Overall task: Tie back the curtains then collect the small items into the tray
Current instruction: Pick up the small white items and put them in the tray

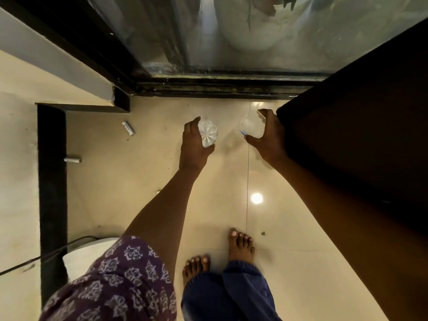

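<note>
- Clear glass tumbler (207,133) gripped by left hand (194,144).
- Clear plastic cup (251,126) gripped by right hand (269,137), at three o'clock from the tumbler.

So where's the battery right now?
In the head view the battery lies on the floor at left, near the black frame corner and left of the left hand.
</note>
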